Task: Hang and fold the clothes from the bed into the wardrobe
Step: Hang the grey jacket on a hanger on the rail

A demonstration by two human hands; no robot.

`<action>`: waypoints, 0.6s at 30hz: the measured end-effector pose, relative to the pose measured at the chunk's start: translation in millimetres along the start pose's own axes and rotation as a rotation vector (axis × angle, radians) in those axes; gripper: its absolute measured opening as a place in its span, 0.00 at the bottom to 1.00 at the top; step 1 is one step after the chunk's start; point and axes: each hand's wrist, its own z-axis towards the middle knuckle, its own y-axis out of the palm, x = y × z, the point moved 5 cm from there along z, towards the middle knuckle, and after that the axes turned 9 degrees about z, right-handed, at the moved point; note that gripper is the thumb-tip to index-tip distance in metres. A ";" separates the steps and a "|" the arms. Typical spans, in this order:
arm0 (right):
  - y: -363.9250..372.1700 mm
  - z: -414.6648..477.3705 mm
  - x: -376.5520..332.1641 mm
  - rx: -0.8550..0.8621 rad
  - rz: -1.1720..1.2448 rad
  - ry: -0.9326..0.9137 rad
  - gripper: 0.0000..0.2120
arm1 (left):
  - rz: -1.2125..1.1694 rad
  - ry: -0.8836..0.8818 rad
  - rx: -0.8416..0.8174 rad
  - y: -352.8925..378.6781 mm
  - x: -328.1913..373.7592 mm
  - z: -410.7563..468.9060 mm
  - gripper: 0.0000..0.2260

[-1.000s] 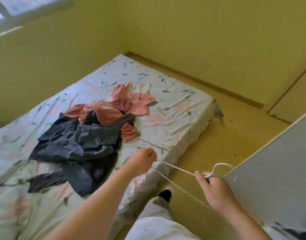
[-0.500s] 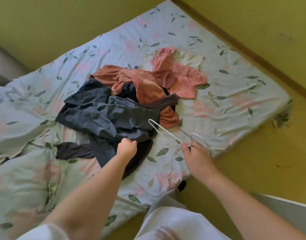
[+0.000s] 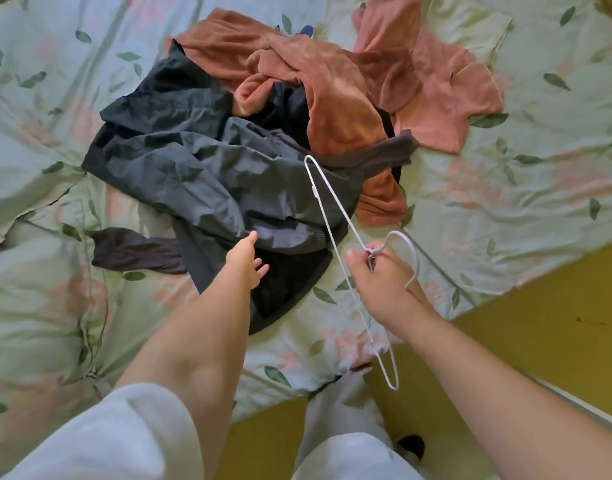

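Left hand: left hand [image 3: 246,263] reaches forward over the near part of the dark garment, fingers straight and loosely spread, nothing in its grip. Fingertips lie at the cloth; cannot tell whether they touch it.
Right hand: right hand [image 3: 379,284] pinches the hanger at its neck, thumb and curled fingers closed round the wire just under the hook.
Hanger: thin white wire hanger [image 3: 313,191], seen nearly edge-on, so it reads as a long narrow loop. Far end sits over the dark garment. Near end hangs past the bed edge, above the floor beside the person's leg. Hook curls out to the right of the hand.
Dark garment: navy-grey garment [image 3: 200,171], smooth and creased, crumpled in a heap mid-bed. A darker strip of cloth [image 3: 135,251] trails from under it to the left.
Rust garment: rust-orange garment [image 3: 332,98], soft and bunched, lying partly over the dark heap on its far side, with a fold showing at the heap's right edge.
Pink garment: pink garment [image 3: 446,98] spread flatter on the sheet, right of the rust one and touching it.
Bed: bed [image 3: 540,202] covered in a pale green sheet with leaf and pink flower print, rumpled on the left.
Floor: yellow floor [image 3: 557,323] to the right of the bed.
Person: white sleeve [image 3: 107,438] on the left arm, white trousers [image 3: 342,452] below.
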 end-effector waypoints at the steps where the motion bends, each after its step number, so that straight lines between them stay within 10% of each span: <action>1: 0.9 3.5 1.4 -0.007 -0.053 0.002 0.16 | -0.057 -0.013 -0.016 3.6 2.4 7.1 0.34; 10: 3.9 17.3 5.9 -0.032 -0.066 0.028 0.13 | -0.147 0.062 0.039 5.9 40.4 38.3 0.18; 14: 6.6 20.8 -4.6 0.059 -0.032 -0.040 0.14 | 0.473 0.551 0.249 6.7 52.6 -38.1 0.06; 18: 16.5 18.1 -39.7 0.022 -0.119 -0.176 0.15 | 0.838 0.801 0.018 29.9 -2.2 -129.2 0.05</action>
